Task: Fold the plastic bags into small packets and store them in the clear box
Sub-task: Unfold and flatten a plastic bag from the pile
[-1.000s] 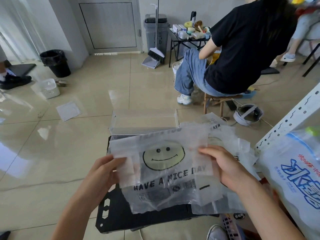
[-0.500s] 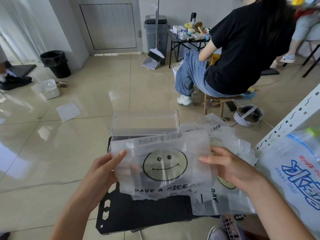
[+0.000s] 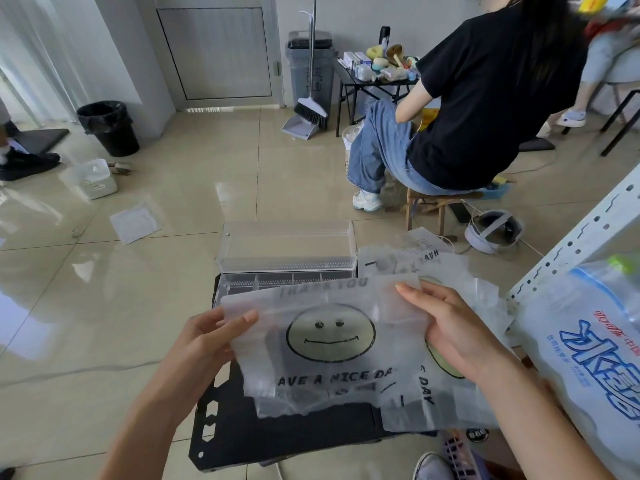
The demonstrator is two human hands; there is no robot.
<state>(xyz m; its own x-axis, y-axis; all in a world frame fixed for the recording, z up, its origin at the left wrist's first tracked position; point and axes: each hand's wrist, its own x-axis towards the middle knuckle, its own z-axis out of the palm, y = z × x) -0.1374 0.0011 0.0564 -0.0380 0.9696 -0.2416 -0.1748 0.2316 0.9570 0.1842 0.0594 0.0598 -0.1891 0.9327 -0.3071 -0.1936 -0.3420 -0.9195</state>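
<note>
A translucent plastic bag [image 3: 329,341] printed with a smiley face, "THANK YOU" and "HAVE A NICE DAY" is held flat above a small black table [image 3: 304,434]. My left hand [image 3: 211,344] pinches its left edge, thumb on top. My right hand [image 3: 446,327] grips its right edge, fingers laid over the top corner. Behind the bag the clear box [image 3: 287,268] stands at the table's far edge with its lid up and divided compartments showing. More of the same bags [image 3: 450,271] lie in a loose pile to the right, partly under my right hand.
A large blue-printed water bag [image 3: 588,348] and a white perforated shelf post [image 3: 581,237] crowd the right side. A person in a black shirt [image 3: 485,98] sits on a stool beyond. A headset [image 3: 491,230], a white container [image 3: 93,178] and a black bin [image 3: 107,128] are on the tiled floor.
The bag's lower part has been drawn up, so the bag looks shorter and the "THANK YOU" strip now shows on top. My right hand moved up to the top right corner.
</note>
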